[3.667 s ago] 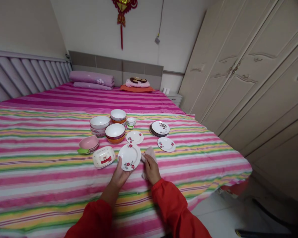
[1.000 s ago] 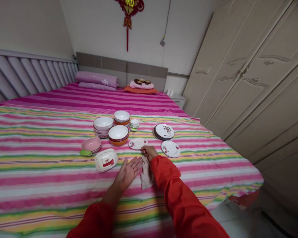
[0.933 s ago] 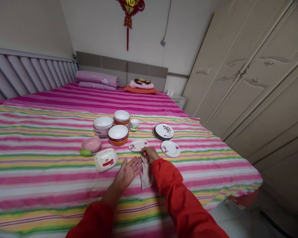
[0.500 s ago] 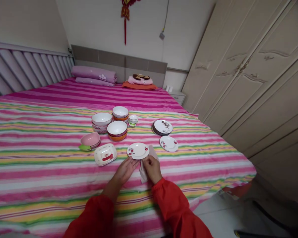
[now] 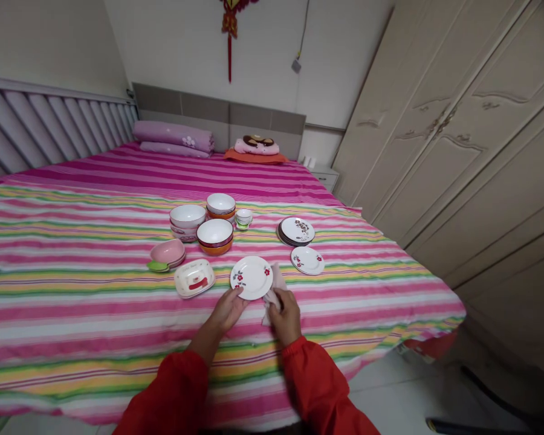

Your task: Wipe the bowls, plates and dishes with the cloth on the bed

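My left hand (image 5: 228,308) grips the near left rim of a white plate (image 5: 251,278) with red flowers, thumb on top and fingers beneath. The plate is held tilted towards me above the bed. Closed around a pale cloth (image 5: 277,279), my right hand (image 5: 286,314) is at the plate's lower right edge. Part of the cloth shows behind the plate. To the left lies a rectangular white dish (image 5: 194,279) with a red pattern. Right of my hands is another flowered plate (image 5: 307,260), beside a stack of dark-rimmed plates (image 5: 297,231).
Stacked bowls (image 5: 214,234) stand beyond the left dish, near small white cups (image 5: 243,219). Pink oval bowls (image 5: 167,252) with a green leaf shape sit farther left. The striped bed sheet (image 5: 95,326) carries everything. A wardrobe (image 5: 435,133) rises on the right.
The plate has tilted up more towards me, so its face shows rounder. My right hand with the cloth has shifted slightly right and down.
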Action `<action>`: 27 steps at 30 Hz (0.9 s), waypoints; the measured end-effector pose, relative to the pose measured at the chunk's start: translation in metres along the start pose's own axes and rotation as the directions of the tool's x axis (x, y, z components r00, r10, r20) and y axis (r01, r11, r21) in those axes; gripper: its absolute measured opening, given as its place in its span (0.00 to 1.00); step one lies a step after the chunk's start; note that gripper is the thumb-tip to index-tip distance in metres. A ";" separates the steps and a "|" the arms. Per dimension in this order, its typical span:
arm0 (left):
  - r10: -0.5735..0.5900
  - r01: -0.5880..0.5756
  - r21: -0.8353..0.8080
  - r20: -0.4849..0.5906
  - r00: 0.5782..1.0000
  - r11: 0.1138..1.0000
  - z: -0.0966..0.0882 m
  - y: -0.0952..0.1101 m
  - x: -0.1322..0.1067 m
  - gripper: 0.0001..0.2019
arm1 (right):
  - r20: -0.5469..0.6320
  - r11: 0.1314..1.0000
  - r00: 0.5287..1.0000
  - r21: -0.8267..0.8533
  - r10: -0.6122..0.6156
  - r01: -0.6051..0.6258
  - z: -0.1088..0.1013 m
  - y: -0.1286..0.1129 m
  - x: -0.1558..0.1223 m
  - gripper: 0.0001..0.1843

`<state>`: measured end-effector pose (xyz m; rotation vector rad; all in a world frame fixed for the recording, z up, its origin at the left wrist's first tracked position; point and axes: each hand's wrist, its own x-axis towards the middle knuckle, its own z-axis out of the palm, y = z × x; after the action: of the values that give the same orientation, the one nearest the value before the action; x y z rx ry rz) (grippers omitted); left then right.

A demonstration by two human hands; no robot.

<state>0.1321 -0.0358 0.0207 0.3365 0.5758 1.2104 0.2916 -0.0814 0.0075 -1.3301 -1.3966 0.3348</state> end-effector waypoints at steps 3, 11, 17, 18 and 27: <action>-0.032 0.032 0.017 0.027 0.999 0.999 -0.001 0.001 -0.003 0.27 | -0.144 0.951 0.950 0.187 0.275 -0.247 -0.014 -0.003 0.005 0.23; -0.078 0.065 0.083 0.164 0.983 0.994 -0.007 -0.001 -0.001 0.32 | -0.164 0.970 0.985 0.241 0.048 -0.007 -0.019 -0.069 0.028 0.16; -0.035 0.025 0.058 0.165 0.986 0.998 -0.013 -0.007 0.004 0.23 | 0.358 0.959 0.906 -0.081 -0.225 0.270 0.028 -0.050 0.019 0.27; -0.028 0.021 0.049 0.153 0.988 0.999 -0.014 -0.007 0.006 0.23 | 0.434 0.951 0.876 -0.114 -0.212 0.286 0.032 -0.044 0.016 0.28; -0.125 0.124 0.006 0.091 0.988 0.992 -0.012 -0.001 0.011 0.20 | 0.590 0.931 0.785 -0.146 -0.190 0.335 0.048 -0.036 0.042 0.22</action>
<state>0.1288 -0.0268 0.0081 0.3495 0.5104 1.0691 0.2447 -0.0362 0.0414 -1.2524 -2.1693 0.3968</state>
